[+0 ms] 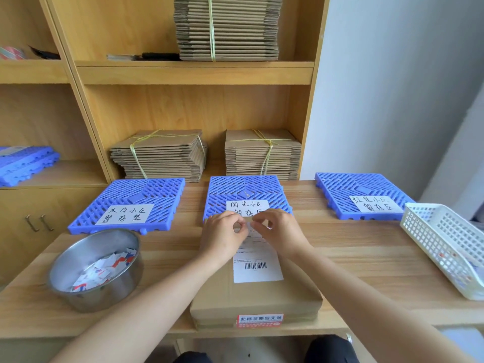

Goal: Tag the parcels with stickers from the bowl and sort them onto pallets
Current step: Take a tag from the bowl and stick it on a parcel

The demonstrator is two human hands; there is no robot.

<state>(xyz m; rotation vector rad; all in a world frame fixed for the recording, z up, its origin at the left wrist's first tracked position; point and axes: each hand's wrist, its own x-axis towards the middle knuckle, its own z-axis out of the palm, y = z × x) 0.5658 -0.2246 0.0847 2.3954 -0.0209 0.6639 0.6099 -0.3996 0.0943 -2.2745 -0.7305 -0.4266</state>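
A: Where's the parcel?

B: The parcel lies flat on the tabletop, near edge, centre. Printed label faces up, and there's a red seal on the front edge.

A: Hands?

B: Both are over the parcel's far end, almost touching. The left hand and right hand each pinch one small pale sticker between thumb and fingertips. It looks like they're peeling off the backing, but it's too small to confirm.

A: So which step?

B: My read: tagging. The sticker isn't on the parcel yet. Sorting hasn't started either. The left pallet, middle pallet and right pallet carry only their paper signs.

A: Next move needs what?

B: Get the backing off cleanly, then press the sticker flat on the parcel top, probably clear of the barcode. After that, match the label to a pallet sign and lift the parcel across with both hands. The middle pallet sits just behind the hands, so it's the shortest trip if it matches.

A: Supplies?

B: The bowl is left of the parcel, near it, with more stickers inside. There's a white basket at the right edge; I can't tell what's in it.
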